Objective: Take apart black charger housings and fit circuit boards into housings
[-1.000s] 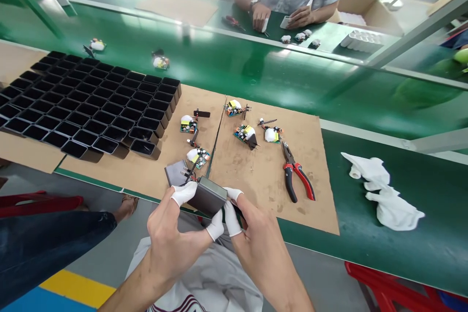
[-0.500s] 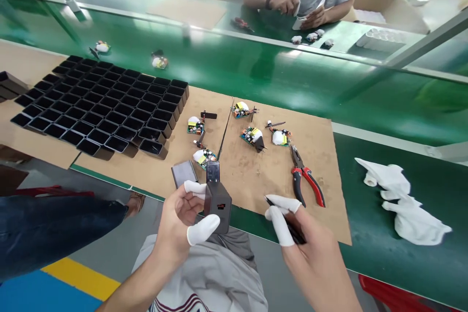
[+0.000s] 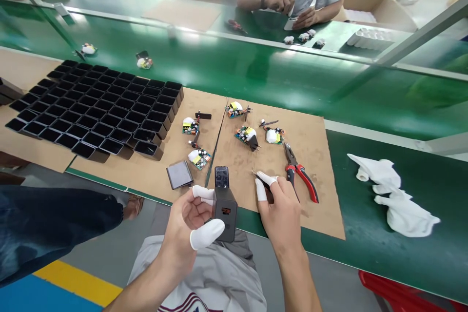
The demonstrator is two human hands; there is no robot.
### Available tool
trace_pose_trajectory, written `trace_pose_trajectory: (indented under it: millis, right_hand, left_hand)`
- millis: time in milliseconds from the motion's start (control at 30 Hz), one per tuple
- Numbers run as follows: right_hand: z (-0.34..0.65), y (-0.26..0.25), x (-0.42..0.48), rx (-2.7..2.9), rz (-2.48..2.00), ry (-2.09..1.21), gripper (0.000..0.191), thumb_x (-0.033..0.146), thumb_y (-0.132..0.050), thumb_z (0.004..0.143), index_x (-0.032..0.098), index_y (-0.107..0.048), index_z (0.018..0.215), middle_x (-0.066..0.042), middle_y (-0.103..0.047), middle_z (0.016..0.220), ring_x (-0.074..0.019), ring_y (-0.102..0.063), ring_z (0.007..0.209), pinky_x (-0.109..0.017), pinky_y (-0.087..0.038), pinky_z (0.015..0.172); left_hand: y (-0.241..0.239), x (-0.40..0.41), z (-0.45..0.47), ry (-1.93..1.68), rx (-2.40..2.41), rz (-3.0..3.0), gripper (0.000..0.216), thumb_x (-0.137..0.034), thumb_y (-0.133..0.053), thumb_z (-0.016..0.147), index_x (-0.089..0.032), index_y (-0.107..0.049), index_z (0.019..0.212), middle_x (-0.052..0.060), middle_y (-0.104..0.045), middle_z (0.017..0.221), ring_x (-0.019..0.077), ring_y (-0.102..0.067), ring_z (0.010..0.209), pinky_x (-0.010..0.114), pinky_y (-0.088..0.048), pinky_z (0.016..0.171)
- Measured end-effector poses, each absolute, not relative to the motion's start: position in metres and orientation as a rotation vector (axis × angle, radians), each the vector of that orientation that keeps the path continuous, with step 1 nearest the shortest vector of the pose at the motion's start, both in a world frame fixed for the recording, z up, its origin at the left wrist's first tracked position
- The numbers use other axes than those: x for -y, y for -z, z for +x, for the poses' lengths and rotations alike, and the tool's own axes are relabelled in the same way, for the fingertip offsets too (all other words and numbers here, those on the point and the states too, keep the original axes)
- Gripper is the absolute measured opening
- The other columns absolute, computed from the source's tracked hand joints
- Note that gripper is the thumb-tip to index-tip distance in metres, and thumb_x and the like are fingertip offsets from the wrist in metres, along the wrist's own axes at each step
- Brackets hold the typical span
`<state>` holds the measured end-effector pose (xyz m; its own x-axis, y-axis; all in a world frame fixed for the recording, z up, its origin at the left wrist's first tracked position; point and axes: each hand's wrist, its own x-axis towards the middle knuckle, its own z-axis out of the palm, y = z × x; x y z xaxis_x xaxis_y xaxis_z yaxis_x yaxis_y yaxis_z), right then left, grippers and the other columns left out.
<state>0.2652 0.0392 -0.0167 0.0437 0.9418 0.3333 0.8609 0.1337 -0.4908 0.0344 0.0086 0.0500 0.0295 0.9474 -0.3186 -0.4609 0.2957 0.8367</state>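
My left hand (image 3: 192,219), with white finger cots on thumb and fingertips, grips a dark charger housing (image 3: 224,204) held upright over the table's front edge. My right hand (image 3: 280,207), also in finger cots, pinches a thin dark pointed tool (image 3: 260,179) and rests on the brown cardboard mat (image 3: 256,165). A flat grey cover piece (image 3: 179,174) lies on the mat just left of the housing. Several small circuit boards (image 3: 246,134) lie further back on the mat. Red-handled pliers (image 3: 302,175) lie to the right of my right hand.
A black tray of empty square cells (image 3: 98,107) fills the left. White cloth gloves (image 3: 395,195) lie on the green surface at the right. A green conveyor belt (image 3: 237,68) carries two small boards. Across it a person's hands (image 3: 292,9) work on small parts.
My right hand has let go of the housing, drawn out a thin tool and lowered it to the mat. My left hand has turned the housing upright.
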Motion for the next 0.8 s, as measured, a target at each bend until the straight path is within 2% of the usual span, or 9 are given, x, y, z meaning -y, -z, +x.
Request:
trace_pose_trajectory:
  millis: [133,267,333,400,500,567,700,800]
  right_hand:
    - [0.266,0.014,-0.042,1.759,-1.695,-0.191,0.022,0.035,-0.064,0.112,0.023,-0.081,0.121,-0.009,-0.072,0.101,-0.0313,-0.067,0.099,-0.045,-0.054,0.09]
    - [0.258,0.002,-0.031,1.636,-1.569,-0.232,0.02,0.035,-0.072,0.109,0.025,-0.08,0.124,-0.009,-0.075,0.105,-0.0305,-0.071,0.103,-0.046,-0.058,0.093]
    - [0.247,-0.006,-0.018,1.596,-1.486,-0.315,0.018,0.032,-0.066,0.113,0.027,-0.077,0.126,-0.008,-0.077,0.107,-0.0264,-0.074,0.1,-0.043,-0.062,0.091]
    - [0.232,-0.012,-0.004,1.592,-1.421,-0.435,0.024,0.032,-0.058,0.116,0.028,-0.073,0.134,-0.007,-0.079,0.116,-0.0235,-0.078,0.102,-0.039,-0.066,0.091]
    - [0.213,-0.017,0.008,1.574,-1.409,-0.647,0.034,0.035,-0.058,0.116,0.03,-0.069,0.147,-0.009,-0.08,0.135,-0.0251,-0.08,0.119,-0.04,-0.068,0.101]
    - [0.208,-0.017,0.007,1.549,-1.471,-0.729,0.036,0.035,-0.064,0.112,0.029,-0.069,0.148,-0.01,-0.079,0.142,-0.0277,-0.079,0.128,-0.043,-0.067,0.107]
    - [0.212,-0.015,-0.005,1.559,-1.54,-0.686,0.032,0.035,-0.074,0.106,0.026,-0.074,0.136,-0.009,-0.084,0.129,-0.0278,-0.083,0.115,-0.042,-0.07,0.097]
    - [0.217,-0.008,-0.007,1.562,-1.508,-0.584,0.028,0.033,-0.077,0.104,0.025,-0.077,0.131,-0.008,-0.086,0.12,-0.0264,-0.085,0.105,-0.042,-0.072,0.094]
  left_hand:
    - [-0.048,-0.008,0.037,-1.122,-1.114,0.697,0.058,-0.057,-0.1,0.07,-0.022,-0.069,0.104,0.011,-0.083,0.098,0.0285,-0.084,0.086,0.04,-0.072,0.075]
    - [-0.042,-0.009,0.05,-1.249,-1.276,0.841,0.044,-0.04,-0.094,0.076,-0.022,-0.068,0.106,0.007,-0.081,0.1,0.0226,-0.08,0.087,0.036,-0.069,0.081]
    - [-0.038,-0.012,0.058,-1.35,-1.446,1.004,0.042,-0.029,-0.092,0.076,-0.023,-0.067,0.11,0.004,-0.079,0.101,0.0203,-0.077,0.087,0.035,-0.067,0.084]
    - [-0.032,-0.016,0.066,-1.428,-1.613,1.186,0.043,-0.025,-0.091,0.078,-0.023,-0.067,0.113,0.003,-0.073,0.105,0.02,-0.075,0.09,0.034,-0.065,0.085]
    - [-0.02,-0.02,0.072,-1.474,-1.736,1.473,0.04,-0.024,-0.088,0.085,-0.024,-0.069,0.12,0.005,-0.067,0.111,0.0226,-0.073,0.096,0.037,-0.065,0.086]
    - [-0.011,-0.018,0.073,-1.485,-1.71,1.659,0.035,-0.022,-0.081,0.093,-0.025,-0.068,0.125,0.006,-0.068,0.113,0.0243,-0.074,0.1,0.039,-0.065,0.089]
    - [0.004,-0.008,0.071,-1.471,-1.614,1.776,0.026,-0.022,-0.071,0.099,-0.026,-0.063,0.123,0.005,-0.074,0.108,0.0253,-0.078,0.099,0.039,-0.066,0.087]
    - [0.011,-0.007,0.069,-1.379,-1.677,1.725,0.043,-0.02,-0.08,0.089,-0.023,-0.059,0.128,0.008,-0.075,0.112,0.0284,-0.079,0.1,0.042,-0.067,0.087]
